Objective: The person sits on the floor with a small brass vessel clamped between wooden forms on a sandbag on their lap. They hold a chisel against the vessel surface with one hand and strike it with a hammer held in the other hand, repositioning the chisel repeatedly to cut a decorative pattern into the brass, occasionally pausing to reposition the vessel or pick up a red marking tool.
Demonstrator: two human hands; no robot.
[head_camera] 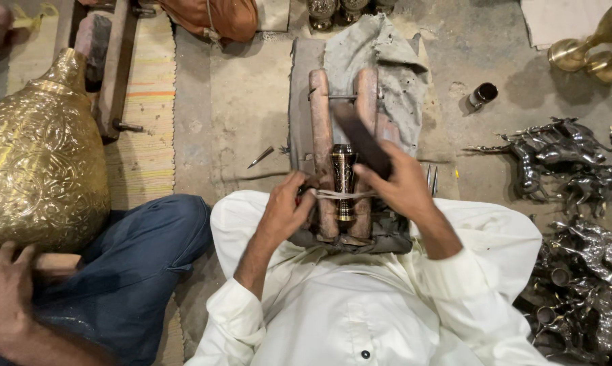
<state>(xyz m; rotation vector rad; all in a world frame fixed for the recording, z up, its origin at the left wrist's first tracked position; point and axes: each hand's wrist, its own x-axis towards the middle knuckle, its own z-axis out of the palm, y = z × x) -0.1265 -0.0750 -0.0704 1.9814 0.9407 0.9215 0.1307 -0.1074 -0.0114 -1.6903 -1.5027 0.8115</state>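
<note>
From the head camera, looking straight down: the person sits on the floor in a white shirt, and between the knees lies a small brass piece, dark-banded and goblet-like, cradled lengthwise in the groove between two wooden rails. That cradle looks made to keep a round thing from rolling off, and a pale cord runs across the piece from hand to hand.

The left hand is curled nearly closed at the near end of the left rail, fingers pinched on the cord's left end (something small and red shows under the fingers, too hidden to name). The right hand is wrapped shut around a dark flat tool, which slants up and left over the right rail, its lower part hidden in the fist. A grey cloth is draped over the far end of the rails, perhaps as padding.

Containers now: a small dark metal cup lies tipped on the concrete to the right; its inside cannot be made out. At left, a large embossed brass vessel rests against a co-worker's blue-trousered leg, and that co-worker's hand sits below it; its contents are not visible either. Silvery horse figurines are heaped at right, and brass goblets stand top right.
</note>
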